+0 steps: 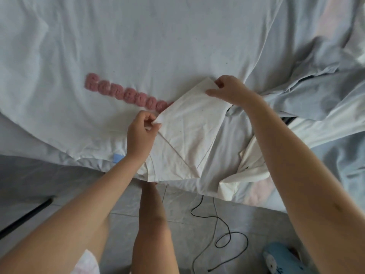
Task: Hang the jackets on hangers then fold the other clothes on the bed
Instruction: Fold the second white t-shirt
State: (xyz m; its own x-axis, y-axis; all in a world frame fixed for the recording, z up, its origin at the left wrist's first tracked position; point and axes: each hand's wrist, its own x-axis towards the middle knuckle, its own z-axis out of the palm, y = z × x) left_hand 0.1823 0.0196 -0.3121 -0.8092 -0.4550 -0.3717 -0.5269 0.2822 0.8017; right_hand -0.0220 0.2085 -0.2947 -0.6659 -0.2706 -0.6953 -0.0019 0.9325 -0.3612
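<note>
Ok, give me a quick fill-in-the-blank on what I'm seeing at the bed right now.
1. The fuzzy lettering on the white shirt is ___ in colour.
2. Counting the left hand and right hand, the folded flap is pinched by ___ hands.
3. The black cable lies on the tiled ___.
Missing words: pink; two; floor.

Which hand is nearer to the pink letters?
Left. The left hand pinches the cloth beside the pink letters; the right hand holds its far corner, farther right.
</note>
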